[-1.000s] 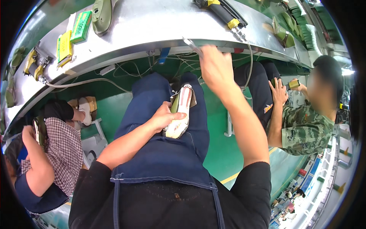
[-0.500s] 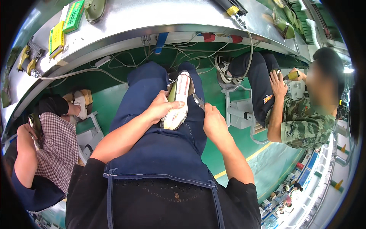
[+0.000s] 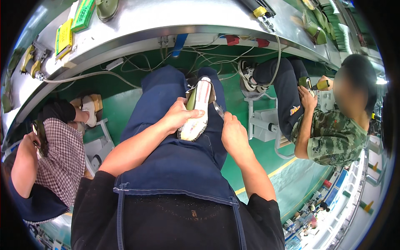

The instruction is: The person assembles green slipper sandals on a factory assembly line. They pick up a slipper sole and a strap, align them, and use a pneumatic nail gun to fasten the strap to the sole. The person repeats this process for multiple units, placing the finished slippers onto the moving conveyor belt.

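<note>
Between my thighs lies a shoe upper on its last [image 3: 201, 93], underside up. The underside is pale with reddish lines, and green material shows along its left side. My left hand [image 3: 179, 116] is wrapped round it from the left, the thumb pressed across the pale bottom. On the right, my right hand [image 3: 231, 129] is closed round a shiny metal hand tool [image 3: 218, 109] whose exact kind I cannot make out. The tool's tip is at the upper's right edge; whether it grips the material is unclear.
A metal bench [image 3: 141, 18] curves ahead, bearing a green box [image 3: 83, 15], a yellow box [image 3: 63, 38] and yellow-black air tools [image 3: 261, 12]. Cables hang beneath. Co-workers sit on both sides: a camouflage shirt [image 3: 333, 135] to the right, a checked garment [image 3: 62, 156] to the left.
My right hand and the metal tool have shifted only slightly, while my left hand keeps its hold. The co-worker on the right has lowered a hand a little.
</note>
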Action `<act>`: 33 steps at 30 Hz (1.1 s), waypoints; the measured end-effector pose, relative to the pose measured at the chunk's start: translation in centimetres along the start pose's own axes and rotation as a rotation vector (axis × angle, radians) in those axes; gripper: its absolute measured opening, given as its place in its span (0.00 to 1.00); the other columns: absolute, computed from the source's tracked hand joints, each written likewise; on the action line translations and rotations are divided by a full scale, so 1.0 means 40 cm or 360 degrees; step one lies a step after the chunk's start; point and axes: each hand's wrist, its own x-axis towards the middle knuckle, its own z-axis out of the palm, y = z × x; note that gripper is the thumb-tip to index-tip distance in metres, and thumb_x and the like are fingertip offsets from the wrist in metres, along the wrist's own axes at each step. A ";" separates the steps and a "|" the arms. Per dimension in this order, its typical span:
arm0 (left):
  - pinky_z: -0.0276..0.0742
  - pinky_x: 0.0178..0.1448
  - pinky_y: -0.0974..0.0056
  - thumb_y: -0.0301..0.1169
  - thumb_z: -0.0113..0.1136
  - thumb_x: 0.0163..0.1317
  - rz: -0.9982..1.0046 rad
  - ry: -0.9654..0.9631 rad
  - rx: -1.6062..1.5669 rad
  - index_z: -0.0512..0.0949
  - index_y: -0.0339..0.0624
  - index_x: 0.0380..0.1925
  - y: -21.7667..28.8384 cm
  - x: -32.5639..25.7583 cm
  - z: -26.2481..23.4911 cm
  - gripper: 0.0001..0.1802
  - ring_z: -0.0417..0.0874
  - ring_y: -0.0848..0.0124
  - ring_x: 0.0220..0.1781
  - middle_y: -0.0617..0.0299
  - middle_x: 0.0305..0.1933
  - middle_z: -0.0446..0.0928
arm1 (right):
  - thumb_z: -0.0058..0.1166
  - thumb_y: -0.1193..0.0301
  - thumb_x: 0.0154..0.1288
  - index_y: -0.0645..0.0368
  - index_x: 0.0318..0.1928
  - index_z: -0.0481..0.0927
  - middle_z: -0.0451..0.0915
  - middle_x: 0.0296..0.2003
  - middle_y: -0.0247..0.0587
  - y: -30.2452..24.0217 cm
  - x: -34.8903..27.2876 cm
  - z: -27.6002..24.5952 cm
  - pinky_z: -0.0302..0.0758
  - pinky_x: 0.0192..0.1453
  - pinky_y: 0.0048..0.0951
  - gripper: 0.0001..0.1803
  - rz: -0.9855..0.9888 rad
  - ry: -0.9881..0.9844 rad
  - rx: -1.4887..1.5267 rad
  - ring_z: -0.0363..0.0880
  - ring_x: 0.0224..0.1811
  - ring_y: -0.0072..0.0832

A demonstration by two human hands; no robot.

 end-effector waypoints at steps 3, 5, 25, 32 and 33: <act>0.86 0.53 0.59 0.34 0.80 0.57 0.0020 0.0005 0.0003 0.66 0.17 0.57 -0.004 0.001 -0.001 0.40 0.90 0.60 0.48 0.39 0.50 0.82 | 0.47 0.81 0.71 0.67 0.48 0.71 0.83 0.41 0.60 -0.004 0.004 -0.007 0.85 0.48 0.52 0.07 0.0026 -0.0070 -0.0017 0.87 0.44 0.56; 0.86 0.54 0.59 0.34 0.80 0.57 0.0029 -0.0019 -0.0007 0.66 0.16 0.57 0.001 0.001 0.000 0.40 0.90 0.60 0.49 0.39 0.50 0.82 | 0.47 0.81 0.71 0.66 0.47 0.71 0.83 0.41 0.60 -0.001 0.006 -0.004 0.85 0.48 0.52 0.06 0.0019 -0.0097 0.0000 0.87 0.44 0.57; 0.85 0.57 0.58 0.40 0.81 0.56 -0.0031 0.0011 0.0173 0.68 0.16 0.61 -0.009 0.020 -0.007 0.45 0.89 0.58 0.51 0.39 0.52 0.83 | 0.57 0.75 0.63 0.65 0.44 0.73 0.82 0.31 0.46 -0.013 0.016 -0.002 0.85 0.30 0.34 0.11 -0.0411 0.0057 -0.0630 0.89 0.32 0.36; 0.89 0.51 0.55 0.67 0.63 0.66 -0.0614 -0.0144 0.0560 0.83 0.29 0.52 0.178 0.045 0.007 0.44 0.91 0.58 0.47 0.46 0.47 0.87 | 0.59 0.68 0.61 0.67 0.45 0.77 0.78 0.28 0.35 -0.068 0.015 -0.014 0.76 0.24 0.25 0.16 -0.0458 0.0205 -0.1291 0.81 0.27 0.24; 0.88 0.50 0.54 0.72 0.62 0.62 -0.0579 -0.0117 0.0715 0.86 0.28 0.45 0.152 0.074 0.003 0.47 0.92 0.58 0.48 0.42 0.44 0.88 | 0.59 0.68 0.61 0.68 0.46 0.78 0.78 0.28 0.36 -0.072 0.016 -0.009 0.75 0.24 0.26 0.17 -0.0443 0.0225 -0.1316 0.80 0.27 0.25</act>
